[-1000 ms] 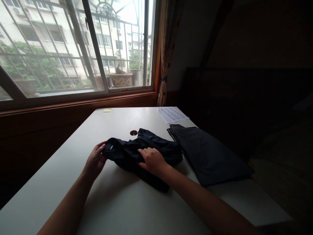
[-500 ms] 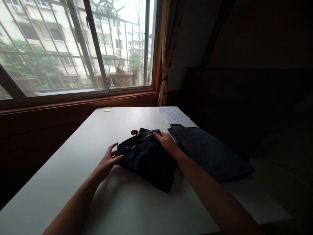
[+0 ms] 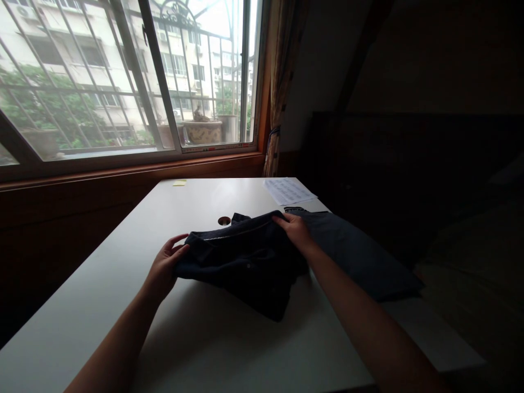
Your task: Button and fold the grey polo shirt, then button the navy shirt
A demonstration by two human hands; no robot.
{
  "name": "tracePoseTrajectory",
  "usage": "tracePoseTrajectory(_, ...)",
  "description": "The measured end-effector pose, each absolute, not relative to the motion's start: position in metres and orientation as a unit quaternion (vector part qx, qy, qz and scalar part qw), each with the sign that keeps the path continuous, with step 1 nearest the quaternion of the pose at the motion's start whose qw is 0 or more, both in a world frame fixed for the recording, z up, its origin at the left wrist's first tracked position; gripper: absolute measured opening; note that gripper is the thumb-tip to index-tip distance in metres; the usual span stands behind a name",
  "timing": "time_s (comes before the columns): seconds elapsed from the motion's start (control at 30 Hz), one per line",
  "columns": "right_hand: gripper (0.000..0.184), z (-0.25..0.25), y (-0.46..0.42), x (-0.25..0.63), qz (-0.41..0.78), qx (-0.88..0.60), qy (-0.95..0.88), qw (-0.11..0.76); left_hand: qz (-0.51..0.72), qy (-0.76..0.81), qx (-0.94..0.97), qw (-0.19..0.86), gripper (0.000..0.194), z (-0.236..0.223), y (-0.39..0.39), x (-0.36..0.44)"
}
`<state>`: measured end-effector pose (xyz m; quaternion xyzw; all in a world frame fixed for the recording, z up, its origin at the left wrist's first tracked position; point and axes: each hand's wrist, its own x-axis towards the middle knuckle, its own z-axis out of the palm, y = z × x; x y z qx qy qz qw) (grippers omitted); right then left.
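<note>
A crumpled dark navy garment (image 3: 245, 267) lies in the middle of the white table, its banded upper edge pulled fairly taut between my hands. A whitish strip runs along the inside of that edge, and a small light dot shows on the front. My left hand (image 3: 166, 265) pinches the left end of the band, thumb on top and fingers behind. At the far right end, my right hand (image 3: 297, 232) grips the same edge with thumb and fingers. Whether it is a shirt or trousers I cannot make out. The fingers behind the cloth are partly hidden.
To the right lies a folded dark blue garment pile (image 3: 356, 251), close to my right forearm. Printed papers (image 3: 290, 191) rest at the back right of the white table (image 3: 102, 284). A yellow sticky note (image 3: 179, 183) and a round cable hole (image 3: 224, 221) are farther back.
My hands have moved apart, the left one leftward and the right one rightward and slightly up. The garment's band has been stretched wider and lifted, and my left fingers have closed on its end.
</note>
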<state>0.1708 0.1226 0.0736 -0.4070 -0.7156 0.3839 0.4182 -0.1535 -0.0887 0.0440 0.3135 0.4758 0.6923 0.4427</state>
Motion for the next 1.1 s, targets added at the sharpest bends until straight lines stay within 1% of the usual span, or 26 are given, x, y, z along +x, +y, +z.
tracePoseTrajectory(0.1,0.049,0.077,0.12,0.172,0.381,-0.403,-0.717,0.423,0.719,0.455,0.271,0.45,0.061,0.047,-0.089,-0.16)
tracePoseTrajectory(0.2,0.049,0.077,0.12,0.173,0.406,-0.393,-0.704,0.431,0.755,0.434,0.25,0.424,0.062,0.047,-0.09,-0.167)
tracePoseTrajectory(0.33,0.056,0.07,0.126,0.176,0.467,-0.383,-0.692,0.396,0.785,0.409,0.255,0.39,0.066,0.048,-0.092,-0.169)
tracePoseTrajectory(0.43,0.063,0.063,0.128,0.181,0.489,-0.379,-0.703,0.351,0.781,0.409,0.282,0.38,0.072,0.049,-0.092,-0.166)
tracePoseTrajectory(0.53,0.067,0.057,0.122,0.187,0.51,-0.347,-0.738,0.273,0.749,0.443,0.307,0.386,0.083,0.046,-0.089,-0.16)
tracePoseTrajectory(0.67,0.073,0.05,0.108,0.196,0.471,-0.314,-0.804,0.18,0.668,0.527,0.357,0.385,0.093,0.038,-0.088,-0.149)
tracePoseTrajectory(0.73,0.078,0.047,0.102,0.198,0.445,-0.318,-0.821,0.161,0.633,0.549,0.396,0.376,0.096,0.033,-0.089,-0.143)
tracePoseTrajectory(0.83,0.079,0.042,0.09,0.199,0.443,-0.32,-0.823,0.157,0.6,0.548,0.441,0.381,0.101,0.029,-0.091,-0.137)
tracePoseTrajectory(0.9,0.079,0.041,0.079,0.2,0.469,-0.31,-0.812,0.155,0.587,0.54,0.455,0.396,0.101,0.028,-0.092,-0.134)
tracePoseTrajectory(0.97,0.081,0.045,0.066,0.201,0.516,-0.295,-0.793,0.135,0.582,0.528,0.457,0.417,0.097,0.03,-0.093,-0.132)
tracePoseTrajectory(1.03,0.084,0.053,0.051,0.204,0.576,-0.279,-0.764,0.083,0.579,0.512,0.443,0.454,0.093,0.035,-0.095,-0.13)
tracePoseTrajectory(1.1,0.085,0.065,0.038,0.208,0.633,-0.258,-0.73,0.008,0.566,0.498,0.414,0.51,0.09,0.045,-0.097,-0.13)
